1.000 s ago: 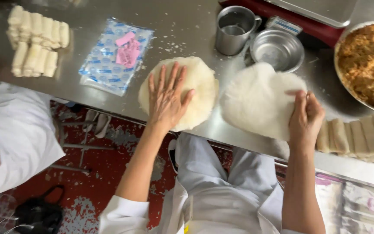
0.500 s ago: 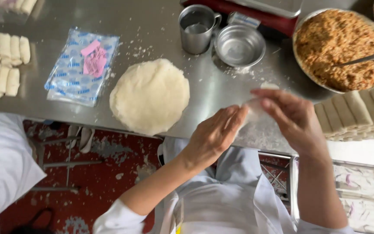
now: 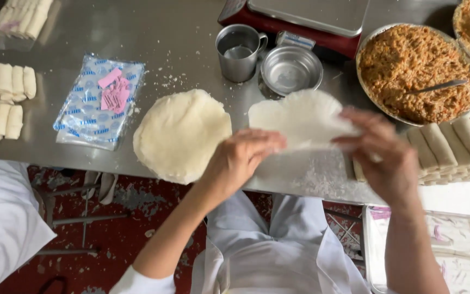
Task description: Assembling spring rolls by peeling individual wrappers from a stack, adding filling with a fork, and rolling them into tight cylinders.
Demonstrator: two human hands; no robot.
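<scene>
Bright, even light from overhead throws soft glare across the steel counter (image 3: 180,32) toward 12 o'clock. Shadows are faint. The right hand (image 3: 390,158) is smeared by motion blur; the floor at 7 o'clock lies dimmer.

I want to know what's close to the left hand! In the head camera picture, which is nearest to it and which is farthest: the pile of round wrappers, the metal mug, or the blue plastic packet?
From the left hand:
1. Pile of round wrappers, just beside it on the left.
2. Metal mug, up behind it.
3. Blue plastic packet, far left.
</scene>
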